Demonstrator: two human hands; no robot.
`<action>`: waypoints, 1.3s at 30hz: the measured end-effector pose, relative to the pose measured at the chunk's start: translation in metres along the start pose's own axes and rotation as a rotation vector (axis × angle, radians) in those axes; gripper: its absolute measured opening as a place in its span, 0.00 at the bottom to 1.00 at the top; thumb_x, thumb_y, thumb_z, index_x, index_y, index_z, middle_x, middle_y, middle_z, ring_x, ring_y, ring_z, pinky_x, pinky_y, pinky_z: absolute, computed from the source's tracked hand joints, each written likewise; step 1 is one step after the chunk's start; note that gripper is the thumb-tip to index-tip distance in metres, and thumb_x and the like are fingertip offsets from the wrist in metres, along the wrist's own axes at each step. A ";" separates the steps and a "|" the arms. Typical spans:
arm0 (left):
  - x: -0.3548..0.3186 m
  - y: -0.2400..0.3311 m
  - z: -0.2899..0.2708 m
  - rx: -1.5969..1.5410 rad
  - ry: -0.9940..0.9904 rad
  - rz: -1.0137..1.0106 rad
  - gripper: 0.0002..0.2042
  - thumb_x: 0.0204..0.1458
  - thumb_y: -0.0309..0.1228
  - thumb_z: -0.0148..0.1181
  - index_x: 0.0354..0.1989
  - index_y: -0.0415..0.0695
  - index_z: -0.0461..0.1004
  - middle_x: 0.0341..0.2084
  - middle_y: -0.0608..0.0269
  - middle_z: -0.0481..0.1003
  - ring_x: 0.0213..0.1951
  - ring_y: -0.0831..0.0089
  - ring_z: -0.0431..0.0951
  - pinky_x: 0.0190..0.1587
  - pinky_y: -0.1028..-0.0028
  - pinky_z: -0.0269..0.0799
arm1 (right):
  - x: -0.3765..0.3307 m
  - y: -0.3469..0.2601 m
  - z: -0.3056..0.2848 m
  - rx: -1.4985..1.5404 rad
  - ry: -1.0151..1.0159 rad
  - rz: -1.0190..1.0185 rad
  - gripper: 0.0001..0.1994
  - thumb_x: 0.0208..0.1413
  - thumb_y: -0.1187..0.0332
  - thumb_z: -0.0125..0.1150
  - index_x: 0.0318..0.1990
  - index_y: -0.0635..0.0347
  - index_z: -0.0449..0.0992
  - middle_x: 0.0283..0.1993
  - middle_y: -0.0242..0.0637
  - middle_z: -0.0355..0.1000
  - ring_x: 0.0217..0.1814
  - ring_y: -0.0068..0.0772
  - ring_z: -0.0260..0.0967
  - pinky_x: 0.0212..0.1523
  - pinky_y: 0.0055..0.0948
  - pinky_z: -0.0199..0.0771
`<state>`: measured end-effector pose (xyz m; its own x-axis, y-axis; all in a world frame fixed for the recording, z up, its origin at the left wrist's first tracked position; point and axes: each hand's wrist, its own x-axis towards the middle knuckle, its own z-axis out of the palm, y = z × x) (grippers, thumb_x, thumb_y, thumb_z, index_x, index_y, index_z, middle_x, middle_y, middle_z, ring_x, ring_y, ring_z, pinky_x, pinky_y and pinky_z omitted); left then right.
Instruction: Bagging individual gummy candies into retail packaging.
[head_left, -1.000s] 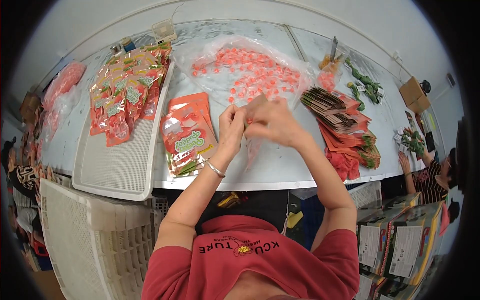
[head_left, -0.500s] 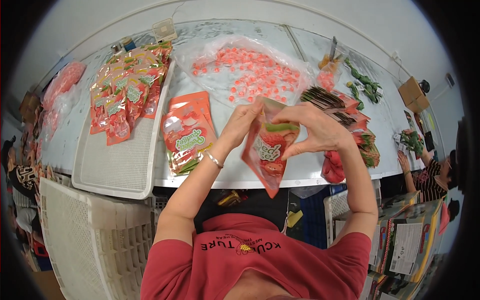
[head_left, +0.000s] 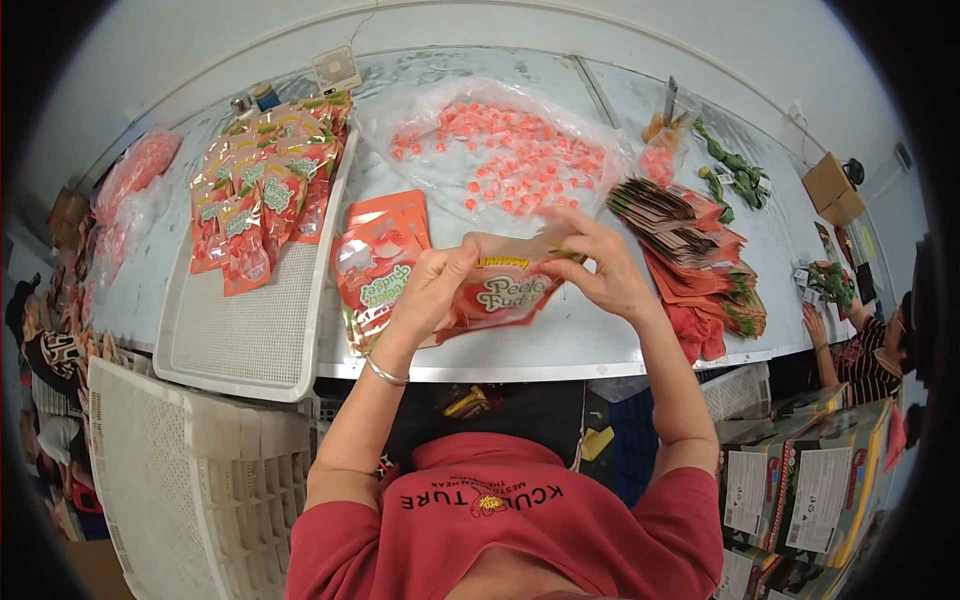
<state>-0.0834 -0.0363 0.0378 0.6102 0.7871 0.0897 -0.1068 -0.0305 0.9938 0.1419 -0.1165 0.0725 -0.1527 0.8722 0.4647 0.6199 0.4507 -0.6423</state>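
My left hand (head_left: 430,290) grips a red printed candy pouch (head_left: 505,291) by its left side, thumb on top. At the pouch's upper right corner, my right hand (head_left: 603,268) closes thumb and fingers on the edge, its fingertips slightly blurred. The pouch is held above the table near its front edge, its printed front facing up. Just left of it lies a stack of flat red pouches (head_left: 375,260), partly covered by my left hand. Beyond my hands, small pink-red candies (head_left: 520,155) are spread on a clear plastic sheet (head_left: 590,130).
Filled pouches (head_left: 255,190) are heaped on a white mesh tray (head_left: 235,345) at left. More flat pouches (head_left: 690,240) fan out at right, near green plush-like items (head_left: 735,170). Stacked white crates (head_left: 150,440) stand below left, and cartons (head_left: 800,480) below right. A co-worker's hand (head_left: 815,325) rests far right.
The pouch has turned from upright and tilted to lying wider across, lower and further left. Both hands have moved apart, the left one now on its left side.
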 end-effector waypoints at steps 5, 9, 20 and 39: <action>0.006 -0.002 0.006 -0.316 0.098 0.115 0.11 0.55 0.32 0.56 0.37 0.36 0.77 0.29 0.67 0.77 0.33 0.83 0.74 0.38 0.82 0.70 | 0.017 0.000 0.022 -0.182 0.069 -0.111 0.05 0.47 0.74 0.61 0.33 0.62 0.76 0.28 0.40 0.72 0.30 0.42 0.71 0.32 0.30 0.71; 0.006 -0.003 -0.001 -0.100 0.105 0.135 0.12 0.45 0.22 0.64 0.40 0.38 0.75 0.30 0.64 0.78 0.33 0.81 0.76 0.37 0.80 0.72 | 0.021 -0.007 0.025 0.017 0.109 -0.018 0.09 0.46 0.73 0.63 0.37 0.63 0.75 0.28 0.38 0.73 0.30 0.32 0.72 0.30 0.28 0.70; 0.000 -0.016 -0.004 0.034 0.088 0.200 0.08 0.50 0.25 0.59 0.36 0.34 0.75 0.26 0.62 0.78 0.29 0.80 0.76 0.31 0.80 0.70 | 0.019 0.001 0.024 -0.083 -0.108 0.109 0.09 0.47 0.67 0.62 0.33 0.64 0.75 0.26 0.41 0.71 0.27 0.42 0.69 0.29 0.34 0.67; -0.004 -0.018 -0.008 0.336 0.172 0.184 0.06 0.50 0.26 0.59 0.32 0.35 0.75 0.24 0.64 0.77 0.23 0.82 0.72 0.24 0.80 0.63 | 0.014 0.010 0.010 -0.173 -0.228 0.101 0.06 0.47 0.70 0.58 0.28 0.64 0.73 0.25 0.44 0.70 0.29 0.47 0.68 0.30 0.38 0.67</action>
<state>-0.0905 -0.0336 0.0194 0.4622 0.8402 0.2837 0.0773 -0.3569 0.9309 0.1385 -0.0978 0.0664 -0.2401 0.9401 0.2421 0.7595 0.3373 -0.5563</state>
